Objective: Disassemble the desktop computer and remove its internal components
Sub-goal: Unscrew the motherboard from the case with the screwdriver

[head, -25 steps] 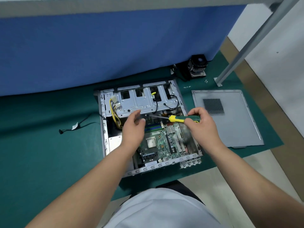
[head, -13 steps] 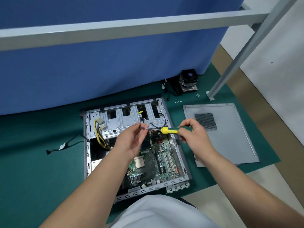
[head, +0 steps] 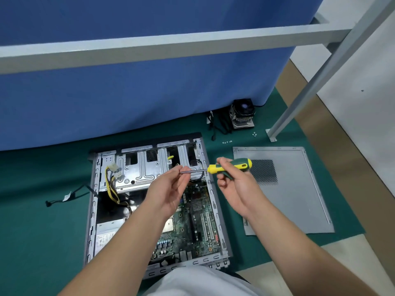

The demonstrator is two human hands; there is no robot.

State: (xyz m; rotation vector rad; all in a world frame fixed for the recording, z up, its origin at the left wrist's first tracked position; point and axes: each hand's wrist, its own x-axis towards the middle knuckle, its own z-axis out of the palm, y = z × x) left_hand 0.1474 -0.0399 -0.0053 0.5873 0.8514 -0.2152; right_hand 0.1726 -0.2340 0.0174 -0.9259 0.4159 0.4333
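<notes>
The open desktop case (head: 94,210) lies flat on a green mat, its green motherboard (head: 192,227) exposed and a metal drive cage (head: 139,169) at the far end. Above the case, my right hand (head: 233,184) grips the yellow-and-green handle of a screwdriver (head: 230,167), held level. Fingertips of my left hand (head: 168,189) pinch the tip end of its metal shaft. Yellow power cables (head: 110,184) run along the cage's left side.
The removed side panel (head: 299,199) lies right of the case. A CPU cooler with fan (head: 242,114) and loose screws (head: 227,142) sit at the back right. A black cable (head: 64,198) lies left. A grey metal frame leg (head: 299,99) stands right, a blue curtain behind.
Both hands rose out of the case with the screwdriver, and my left hand moved to its tip. The camera tilted up, so the case sits lower in view.
</notes>
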